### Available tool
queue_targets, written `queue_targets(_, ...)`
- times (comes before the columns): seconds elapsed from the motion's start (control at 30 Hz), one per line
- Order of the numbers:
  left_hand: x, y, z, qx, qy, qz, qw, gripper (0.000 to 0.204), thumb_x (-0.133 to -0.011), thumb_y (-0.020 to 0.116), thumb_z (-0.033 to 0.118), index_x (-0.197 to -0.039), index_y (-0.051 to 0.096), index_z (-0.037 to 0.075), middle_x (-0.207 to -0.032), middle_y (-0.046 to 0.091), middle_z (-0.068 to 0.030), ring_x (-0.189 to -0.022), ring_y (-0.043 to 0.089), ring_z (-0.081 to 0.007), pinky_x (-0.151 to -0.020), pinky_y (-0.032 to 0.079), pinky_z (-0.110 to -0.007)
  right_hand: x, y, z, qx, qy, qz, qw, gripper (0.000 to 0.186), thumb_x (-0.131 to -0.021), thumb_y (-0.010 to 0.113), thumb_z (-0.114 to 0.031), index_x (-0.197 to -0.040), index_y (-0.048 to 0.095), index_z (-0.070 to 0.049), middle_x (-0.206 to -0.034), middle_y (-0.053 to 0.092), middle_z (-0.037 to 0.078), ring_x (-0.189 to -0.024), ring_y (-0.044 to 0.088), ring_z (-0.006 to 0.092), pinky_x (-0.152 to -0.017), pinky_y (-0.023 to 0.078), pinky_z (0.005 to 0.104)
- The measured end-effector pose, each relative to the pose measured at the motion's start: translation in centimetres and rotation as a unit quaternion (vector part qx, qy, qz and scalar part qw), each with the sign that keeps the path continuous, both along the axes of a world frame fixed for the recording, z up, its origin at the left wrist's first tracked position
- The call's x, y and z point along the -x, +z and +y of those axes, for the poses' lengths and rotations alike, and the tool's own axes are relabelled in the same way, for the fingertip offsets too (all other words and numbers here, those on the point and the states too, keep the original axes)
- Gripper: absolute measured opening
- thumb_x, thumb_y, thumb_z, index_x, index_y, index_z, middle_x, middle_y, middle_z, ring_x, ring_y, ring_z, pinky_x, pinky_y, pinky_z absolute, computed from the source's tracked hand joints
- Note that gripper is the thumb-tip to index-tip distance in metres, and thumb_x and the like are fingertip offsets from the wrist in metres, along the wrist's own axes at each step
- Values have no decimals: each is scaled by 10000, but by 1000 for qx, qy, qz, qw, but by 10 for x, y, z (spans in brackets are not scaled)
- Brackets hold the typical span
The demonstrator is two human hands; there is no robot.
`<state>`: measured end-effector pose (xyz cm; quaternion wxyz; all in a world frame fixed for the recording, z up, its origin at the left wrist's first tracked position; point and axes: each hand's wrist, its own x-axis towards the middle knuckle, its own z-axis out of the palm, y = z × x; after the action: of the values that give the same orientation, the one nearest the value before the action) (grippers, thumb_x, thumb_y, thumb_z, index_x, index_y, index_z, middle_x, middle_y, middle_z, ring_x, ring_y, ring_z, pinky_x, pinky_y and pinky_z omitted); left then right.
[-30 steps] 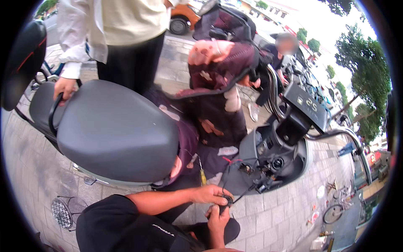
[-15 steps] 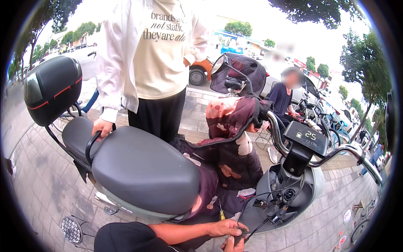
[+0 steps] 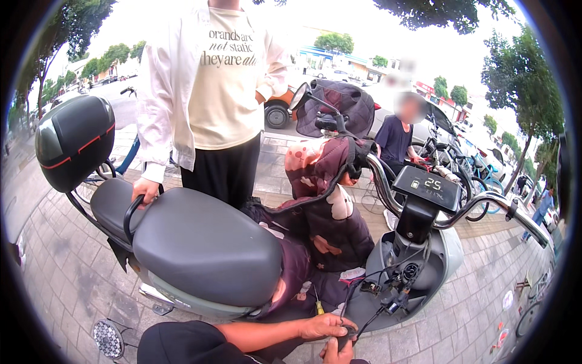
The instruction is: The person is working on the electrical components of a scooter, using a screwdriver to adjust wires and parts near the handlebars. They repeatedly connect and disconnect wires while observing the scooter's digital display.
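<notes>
Low in the picture, my left hand (image 3: 324, 326) and my right hand (image 3: 337, 352) are closed together on a small black rounded piece (image 3: 346, 335) that looks like a roll of tape. Black wires (image 3: 377, 314) run from there up to the opened front of a grey electric scooter (image 3: 445, 258). Round connectors and cable ends (image 3: 401, 294) hang exposed in that cavity. Just beyond my left hand, a yellow-handled screwdriver (image 3: 319, 307) rests on the dark patterned quilted cover (image 3: 333, 291). My fingers partly hide the black piece.
The scooter's seat (image 3: 203, 249) lies to the left, its handlebar (image 3: 500, 200) and lit display (image 3: 427, 189) to the right. A standing person (image 3: 224, 91) grips the seat's rear handle (image 3: 130, 212). Another person (image 3: 395, 136) sits beyond, near parked bicycles. A round stool (image 3: 109, 340) stands lower left.
The whole view has shifted slightly, so the scooter's front sits a little further left and lower. Both hands stay together on the black piece, with only small finger movement.
</notes>
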<state>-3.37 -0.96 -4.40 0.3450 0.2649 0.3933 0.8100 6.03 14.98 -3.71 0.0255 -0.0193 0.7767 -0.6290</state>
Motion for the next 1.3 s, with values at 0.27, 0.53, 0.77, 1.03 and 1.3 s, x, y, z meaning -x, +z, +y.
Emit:
queue_targets(0.27,1,4,2,16,1,14,1000,514,-1045,650,296,-1430,546,-29,-1274,683,-76,-1179,613,-142,-1076,456,-308,0,8,-8,68,-19,8,997,247,-1036,573,-200,-1177,548,1,-729,588,30,-596,566,119,-547,475,285)
queue_targets(0.53,3,6,-9,38,2,-4,999,519,-1030,641,215,-1452,501,-52,-1388,647,-202,-1299,606,-266,-1156,429,-398,2,6,-10,77,-10,35,996,126,-1029,594,-120,-1085,547,-18,-726,614,12,-589,588,87,-545,495,260)
queue_targets(0.77,4,14,-12,45,1,-2,999,542,-1014,672,227,-1441,502,-61,-1363,662,-209,-1291,617,-270,-1145,445,-397,2,12,-13,76,-25,20,997,142,-1036,615,-162,-976,564,-44,-737,618,-2,-614,588,77,-567,491,260)
queue_targets(1.03,5,9,-15,23,1,-22,1000,537,-1010,685,207,-1439,503,-60,-1346,670,-213,-1280,626,-278,-1142,450,-402,1,17,-18,75,-32,-1,997,150,-1035,628,-174,-997,568,-42,-751,618,-3,-633,587,77,-580,488,258)
queue_targets(1.3,6,8,-16,12,1,-19,1000,524,-1014,685,215,-1430,518,-57,-1344,672,-209,-1275,629,-275,-1137,455,-402,4,12,-18,84,-18,9,996,148,-1043,616,-166,-1011,568,-30,-767,618,3,-637,587,86,-582,490,260)
